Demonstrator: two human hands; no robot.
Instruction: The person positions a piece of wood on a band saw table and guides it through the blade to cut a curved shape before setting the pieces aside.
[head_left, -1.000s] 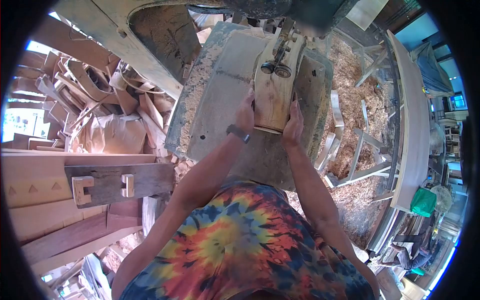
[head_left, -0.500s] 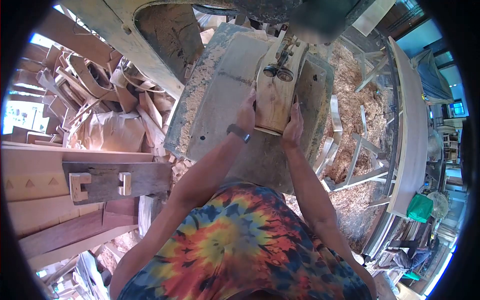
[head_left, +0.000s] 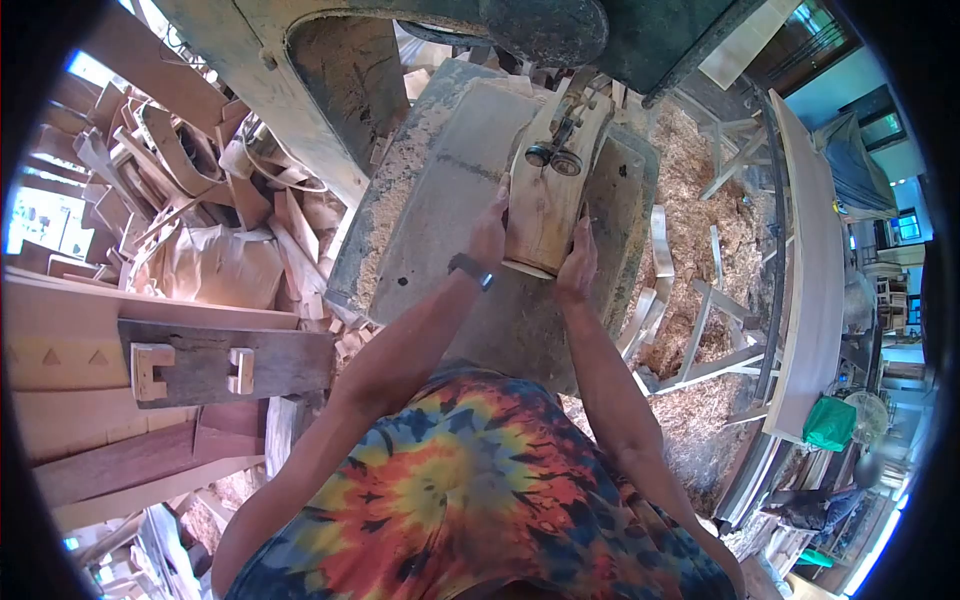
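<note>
A thick wooden block (head_left: 540, 215) lies on the dusty machine table (head_left: 430, 240), its far part under the guide wheels (head_left: 553, 159) of a large saw-like machine. My left hand (head_left: 489, 232), with a dark band on the wrist, presses along the block's left side. Against the right side rests my right hand (head_left: 578, 262), fingers pointing forward. Between them the two hands hold the near end of the block. The block's far end is partly hidden by the guide assembly.
Wood offcuts (head_left: 160, 170) are piled at the left beside the machine frame (head_left: 280, 90). Dark board with wooden blocks (head_left: 205, 365) sits lower left. Shavings (head_left: 690, 140) cover the floor at right, near a long pale board (head_left: 815, 270). A green bag (head_left: 830, 423) lies farther right.
The view has shifted slightly. Both hands still hold the block's sides, and the block sits at nearly the same place under the guide. The dark machine part at the top shows more clearly.
</note>
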